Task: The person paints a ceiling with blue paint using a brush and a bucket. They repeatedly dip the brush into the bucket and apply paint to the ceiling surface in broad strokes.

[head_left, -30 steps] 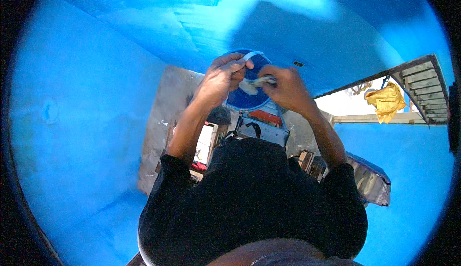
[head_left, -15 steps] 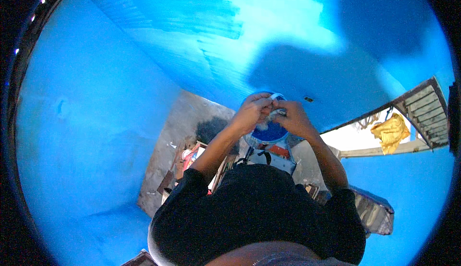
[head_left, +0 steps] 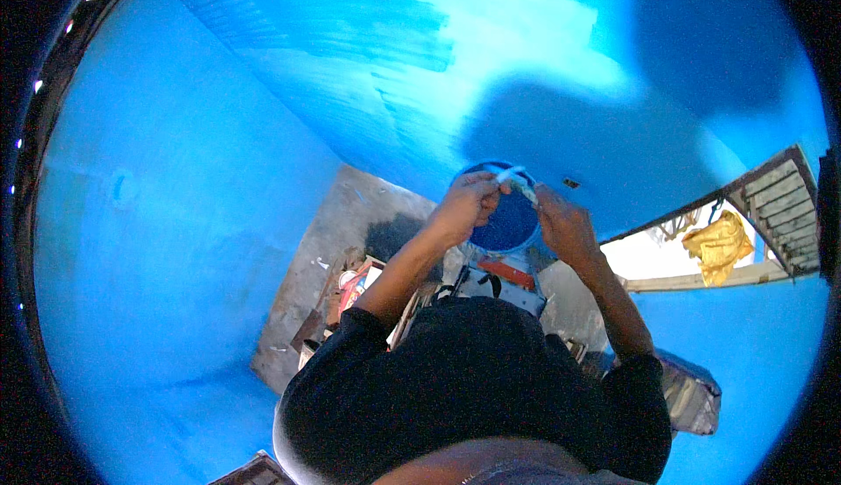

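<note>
Both hands are raised over a round bucket (head_left: pixel 505 244) with deep blue paint-like contents. Between them runs a thin, pale, whitish-blue strip (head_left: pixel 517 178), bent and partly hidden by fingers; its material is unclear. My left hand (head_left: pixel 462 209) pinches one part of it, fingers curled in. On the other side my right hand (head_left: pixel 565 220) grips the strip's right end with closed fingers. Below the bucket, near my body, is a white and red surface (head_left: pixel 501 276) with a dark strap-like piece on it.
Blue walls rise at left (head_left: pixel 175 205) and ahead, the latter with a bright pale patch (head_left: pixel 517 29). At right, a yellow cloth (head_left: pixel 718 248) hangs in a window opening beside a slatted shutter (head_left: pixel 782 209). Assorted items (head_left: pixel 355 283) lie on the grey floor (head_left: pixel 307 248).
My hands have drawn apart, the right one moving rightward, so the pale strip now spans between them. More of the bucket's blue inside shows.
</note>
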Action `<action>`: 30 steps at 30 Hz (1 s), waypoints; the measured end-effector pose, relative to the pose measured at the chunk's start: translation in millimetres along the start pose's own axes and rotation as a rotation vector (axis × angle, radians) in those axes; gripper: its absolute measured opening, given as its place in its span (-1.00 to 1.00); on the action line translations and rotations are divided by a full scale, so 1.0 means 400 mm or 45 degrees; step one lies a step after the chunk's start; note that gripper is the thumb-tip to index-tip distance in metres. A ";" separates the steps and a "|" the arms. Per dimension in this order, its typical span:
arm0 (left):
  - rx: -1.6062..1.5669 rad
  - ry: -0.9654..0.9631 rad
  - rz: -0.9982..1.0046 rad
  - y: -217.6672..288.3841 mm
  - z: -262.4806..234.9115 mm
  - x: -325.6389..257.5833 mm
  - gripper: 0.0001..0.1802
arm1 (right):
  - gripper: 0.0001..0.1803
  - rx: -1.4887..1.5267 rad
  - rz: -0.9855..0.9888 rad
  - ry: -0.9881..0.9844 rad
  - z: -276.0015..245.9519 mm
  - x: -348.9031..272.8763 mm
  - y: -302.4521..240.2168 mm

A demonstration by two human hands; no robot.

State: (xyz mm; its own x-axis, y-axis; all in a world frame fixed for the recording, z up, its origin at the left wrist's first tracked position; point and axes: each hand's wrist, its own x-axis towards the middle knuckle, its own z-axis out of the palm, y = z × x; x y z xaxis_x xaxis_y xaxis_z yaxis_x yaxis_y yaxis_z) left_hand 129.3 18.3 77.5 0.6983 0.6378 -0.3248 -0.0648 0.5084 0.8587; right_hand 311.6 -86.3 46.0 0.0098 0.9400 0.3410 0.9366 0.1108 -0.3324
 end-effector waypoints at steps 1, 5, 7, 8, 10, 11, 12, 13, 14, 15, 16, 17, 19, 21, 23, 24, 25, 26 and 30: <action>0.015 0.042 0.023 0.005 -0.002 -0.001 -0.82 | -0.72 -0.101 0.016 -0.031 0.000 -0.009 0.003; -0.058 -0.018 0.139 0.008 -0.022 0.016 -0.82 | -0.81 -0.016 0.123 0.025 -0.086 -0.013 -0.022; -0.132 -0.052 0.163 0.014 -0.027 0.024 -0.82 | -0.82 0.195 0.126 0.046 -0.110 0.006 -0.031; -0.122 -0.059 0.169 0.016 -0.024 0.027 -0.82 | -0.82 0.345 0.167 0.000 -0.093 0.013 -0.026; -0.098 -0.066 0.187 0.023 -0.013 0.028 -0.83 | -0.83 0.656 0.235 -0.083 -0.034 0.028 -0.008; -0.068 -0.054 0.197 0.026 -0.011 0.027 -0.83 | -0.83 0.772 0.292 -0.188 -0.024 0.044 -0.011; -0.038 -0.042 0.208 0.028 -0.009 0.025 -0.83 | -0.83 0.887 0.348 -0.294 -0.016 0.060 -0.017; -0.008 -0.031 0.219 0.030 -0.007 0.023 -0.83 | -0.83 1.003 0.403 -0.400 -0.009 0.069 -0.016; 0.013 -0.027 0.219 0.028 -0.012 0.024 -0.83 | -0.84 1.047 0.389 -0.444 -0.001 0.076 -0.007; 0.034 -0.023 0.219 0.021 -0.022 0.029 -0.84 | -0.84 1.092 0.376 -0.488 0.009 0.080 0.003; 0.056 -0.020 0.219 0.018 -0.025 0.031 -0.84 | -0.85 1.136 0.362 -0.532 0.014 0.086 0.012; 0.045 0.008 0.205 0.022 -0.020 0.023 -0.84 | -0.85 1.138 0.354 -0.513 0.021 0.085 0.014; 0.038 0.083 0.181 0.018 -0.019 0.021 -0.84 | -0.84 1.142 0.339 -0.475 0.030 0.085 0.017; 0.008 0.124 0.150 0.008 -0.020 0.016 -0.84 | -0.84 0.647 0.087 -0.255 0.009 0.079 0.000; -0.038 0.125 0.131 0.013 -0.021 0.016 -0.85 | -0.84 0.315 -0.029 -0.115 0.010 0.081 -0.014; -0.052 0.100 0.120 0.008 -0.026 0.013 -0.85 | -0.84 0.232 -0.024 -0.083 0.018 0.085 -0.020; -0.066 0.074 0.108 0.004 -0.032 0.010 -0.85 | -0.84 0.149 -0.018 -0.053 0.024 0.080 -0.026; -0.082 0.049 0.113 0.006 -0.038 0.010 -0.85 | -0.85 0.104 -0.046 -0.051 0.026 0.077 -0.028; 0.005 0.130 0.106 0.018 -0.032 0.000 -0.86 | -0.84 0.042 -0.017 -0.094 0.013 0.052 -0.040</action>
State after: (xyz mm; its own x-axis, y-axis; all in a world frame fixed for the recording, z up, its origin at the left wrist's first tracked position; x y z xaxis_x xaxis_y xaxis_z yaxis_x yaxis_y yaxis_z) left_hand 119.7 29.3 78.4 0.6144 0.7334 -0.2911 -0.1167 0.4493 0.8857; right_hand 295.0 -66.7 53.7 -0.0297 0.9594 0.2806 0.9243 0.1332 -0.3576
